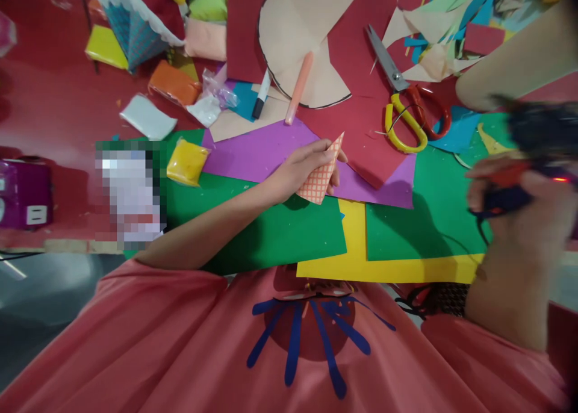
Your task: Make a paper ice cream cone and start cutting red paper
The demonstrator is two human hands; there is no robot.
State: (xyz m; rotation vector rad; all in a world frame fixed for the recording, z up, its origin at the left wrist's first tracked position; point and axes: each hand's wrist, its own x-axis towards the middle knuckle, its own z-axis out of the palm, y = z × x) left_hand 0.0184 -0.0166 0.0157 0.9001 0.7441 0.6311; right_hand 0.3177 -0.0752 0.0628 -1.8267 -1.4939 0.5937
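Note:
A small paper cone (pixel 320 178) with an orange checked pattern points up and to the right, and the fingers of my left hand (pixel 311 163) are wrapped round it above the green paper (pixel 280 229). Far to the right, my right hand (pixel 519 199), blurred, is closed round a dark blue and red tool (pixel 506 193) with a thin cable. A small red light glows near that hand. Between the hands lies a purple sheet (pixel 383 190) over the green one.
Scissors (pixel 396 79) with red and yellow handles lie open on red paper. An orange crayon-like stick (pixel 298 91) rests on a cut beige sheet (pixel 293 34). Clay packets (pixel 174 83) are at the upper left. Another person's arm (pixel 515 64) reaches in at the upper right.

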